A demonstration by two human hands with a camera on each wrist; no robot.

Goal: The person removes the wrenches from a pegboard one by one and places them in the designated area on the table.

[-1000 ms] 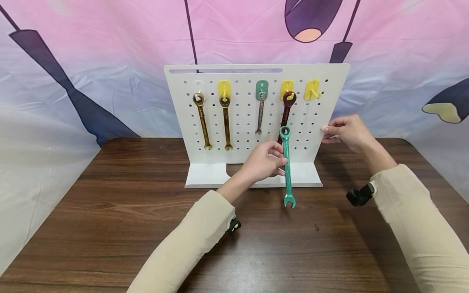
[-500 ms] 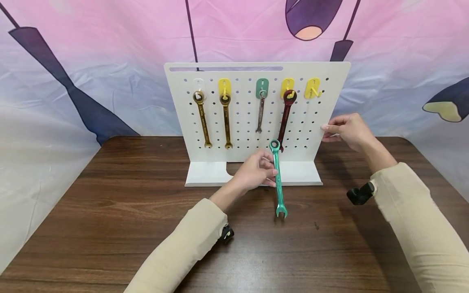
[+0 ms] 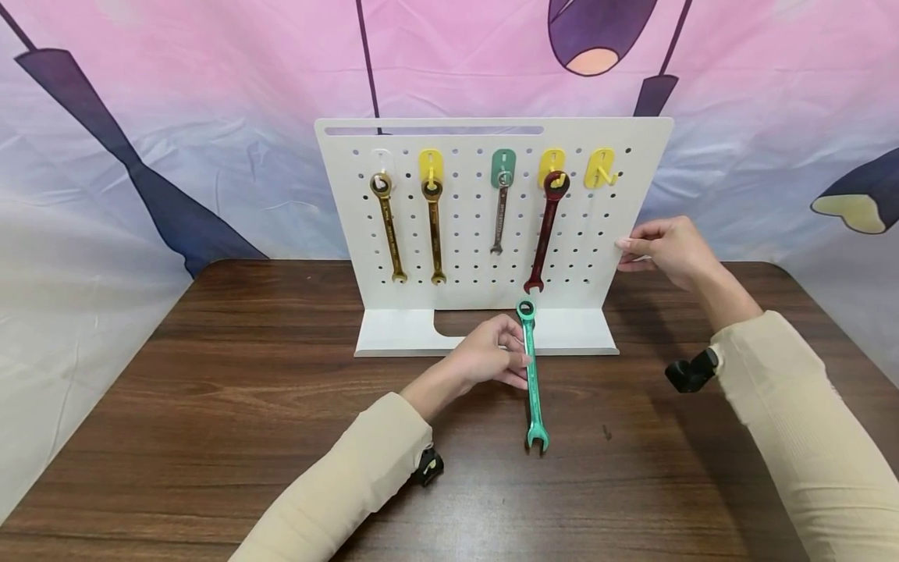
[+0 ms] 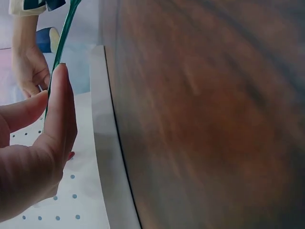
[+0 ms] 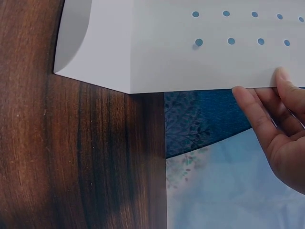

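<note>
A green combination wrench [image 3: 533, 382] is pinched at its shaft between the thumb and fingers of my left hand [image 3: 485, 355], in front of the pegboard's base. Its ring end points toward the board and its open jaw toward me. In the left wrist view the wrench [image 4: 62, 45] appears edge-on between thumb and finger. My right hand [image 3: 670, 248] grips the right edge of the white pegboard [image 3: 463, 289], thumb on the front face and fingers behind, as the right wrist view also shows that hand [image 5: 281, 119]. A dark red wrench [image 3: 545, 234] hangs just beyond the green one.
Two gold wrenches [image 3: 390, 234] and a small silver wrench [image 3: 499, 218] hang from hooks on the board. The yellow hook [image 3: 600, 170] at far right bears nothing. The board stands on a brown wooden table [image 3: 232, 375], before a printed cloth backdrop [image 3: 246, 140].
My left hand has drawn the green wrench down and toward me, slightly left, away from the board, so the red wrench shows fully. My right hand keeps its hold on the board's edge.
</note>
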